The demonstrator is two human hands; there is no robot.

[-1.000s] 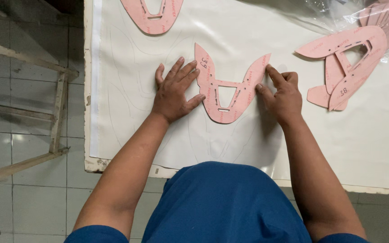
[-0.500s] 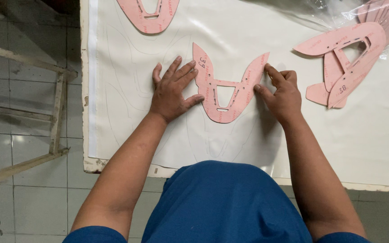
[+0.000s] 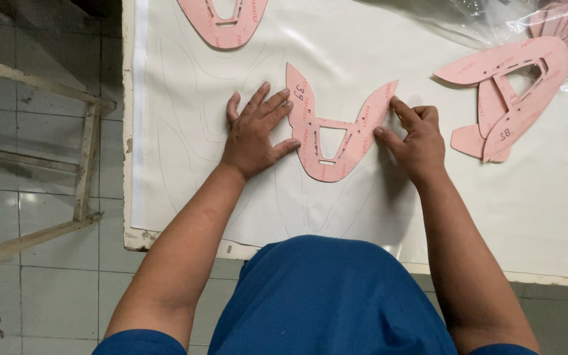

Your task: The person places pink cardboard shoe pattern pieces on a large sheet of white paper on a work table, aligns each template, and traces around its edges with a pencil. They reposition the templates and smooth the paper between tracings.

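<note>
- The left hand (image 3: 255, 135) is lying flat, fingers spread, on the white sheet (image 3: 428, 197), its thumb touching the left edge of the pink template (image 3: 332, 135).
- The right hand (image 3: 417, 139) is pressing its fingertips on the template's right wing.
- The template is lying flat mid-table.
- More templates (image 3: 511, 95) are spilling from a clear bag (image 3: 494, 16), top right.

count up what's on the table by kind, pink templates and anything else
Pink templates: 4, one between the left hand and right hand at, one at the top edge, two overlapping at right
White sheet: 1
Clear plastic bag: 1
Total: 6
</note>
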